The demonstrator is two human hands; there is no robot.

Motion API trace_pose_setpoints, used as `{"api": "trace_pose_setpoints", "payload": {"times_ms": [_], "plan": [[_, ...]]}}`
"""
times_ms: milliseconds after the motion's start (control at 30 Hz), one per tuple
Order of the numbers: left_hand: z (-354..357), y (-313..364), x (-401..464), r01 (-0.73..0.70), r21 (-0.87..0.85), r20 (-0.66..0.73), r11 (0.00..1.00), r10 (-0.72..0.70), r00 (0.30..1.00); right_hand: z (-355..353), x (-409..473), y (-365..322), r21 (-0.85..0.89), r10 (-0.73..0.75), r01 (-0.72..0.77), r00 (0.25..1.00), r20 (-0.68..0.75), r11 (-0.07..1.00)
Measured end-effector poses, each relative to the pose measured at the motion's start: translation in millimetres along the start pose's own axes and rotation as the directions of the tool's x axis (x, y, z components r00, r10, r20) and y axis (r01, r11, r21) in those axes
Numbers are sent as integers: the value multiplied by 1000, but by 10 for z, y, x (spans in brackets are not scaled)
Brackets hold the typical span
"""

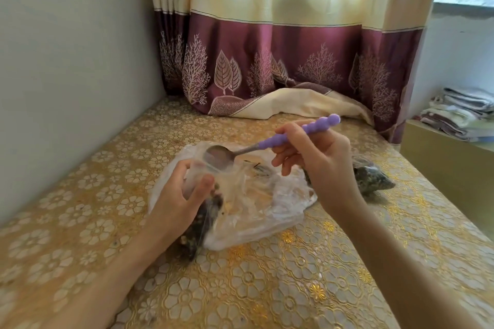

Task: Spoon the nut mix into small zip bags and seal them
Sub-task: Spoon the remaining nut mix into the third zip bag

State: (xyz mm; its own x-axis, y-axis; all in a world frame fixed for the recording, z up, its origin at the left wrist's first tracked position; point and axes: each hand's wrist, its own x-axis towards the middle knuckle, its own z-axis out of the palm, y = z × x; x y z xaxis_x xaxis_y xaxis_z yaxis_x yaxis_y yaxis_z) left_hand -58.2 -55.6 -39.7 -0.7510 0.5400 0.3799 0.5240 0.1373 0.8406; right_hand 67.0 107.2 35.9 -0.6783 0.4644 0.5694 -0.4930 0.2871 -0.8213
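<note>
The left hand [181, 195] grips a small zip bag [197, 211], fingers curled round its upper part and thumb pressed on the front, holding it tilted over the table [267, 288]. The lower part of the bag is dark with nut mix, and its mouth stands open at the top, just under the spoon [256, 149].

The right hand [318, 163] pinches the spoon by its purple beaded handle, thumb and forefinger closed on it, the other fingers loosely curled beneath. The metal bowl of the spoon points left and hovers at the mouth of the small bag; it looks empty, though the blur makes that hard to tell.

Under both hands lies a large crumpled clear plastic bag [267, 208], resting on the table's gold flower-patterned cover. Its contents are hard to make out through the folds.

To the right, partly behind the right wrist, another small bag filled with dark nut mix [374, 179] lies flat on the table.

A cream and maroon curtain [267, 61] hangs behind, its hem bunched on the far edge of the table. Folded cloths [462, 112] are stacked on a ledge at the right.
</note>
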Motion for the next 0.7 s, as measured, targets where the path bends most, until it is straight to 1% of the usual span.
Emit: {"api": "trace_pose_setpoints", "payload": {"times_ms": [67, 133, 167, 233, 300, 367, 467, 533, 633, 700], "plan": [[-11, -13, -1, 3, -35, 4, 999, -3, 1000, 12, -4, 18, 9, -6, 5, 999, 42, 1000], [-13, -22, 3, 7, -67, 19, 998, -5, 1000, -11, 26, 33, 67, 15, -16, 1000, 21, 998], [-11, -25, 7, 3, -80, 18, 997, -1, 1000, -32, 51, 49, 99, 28, -26, 999, -18, 995], [-13, -27, 8, -8, -102, 2, 995, 8, 1000, -88, 111, 106, 134, 68, -49, 988, -139, 990], [-16, -21, 7, -10, -111, -11, 994, 8, 1000, -146, 164, 204, 105, 120, -94, 953, -278, 990], [-23, -30, 5, -10, -123, -8, 992, 9, 1000, -194, 202, 337, 69, 185, -171, 912, -365, 983], [-22, -42, 10, -8, -130, 5, 991, 9, 1000, -191, 247, 554, 50, 287, -289, 886, -363, 956], [-20, -53, 15, -13, -144, 6, 989, 14, 1000, -137, 260, 693, 24, 331, -346, 873, -359, 938], [-24, -54, 10, -3, -133, 14, 991, 4, 1000, -66, 237, 874, -43, 364, -408, 852, -377, 912], [-25, -57, 11, -4, -125, 17, 992, 6, 1000, -65, 201, 964, -113, 364, -433, 851, -379, 894]]}}
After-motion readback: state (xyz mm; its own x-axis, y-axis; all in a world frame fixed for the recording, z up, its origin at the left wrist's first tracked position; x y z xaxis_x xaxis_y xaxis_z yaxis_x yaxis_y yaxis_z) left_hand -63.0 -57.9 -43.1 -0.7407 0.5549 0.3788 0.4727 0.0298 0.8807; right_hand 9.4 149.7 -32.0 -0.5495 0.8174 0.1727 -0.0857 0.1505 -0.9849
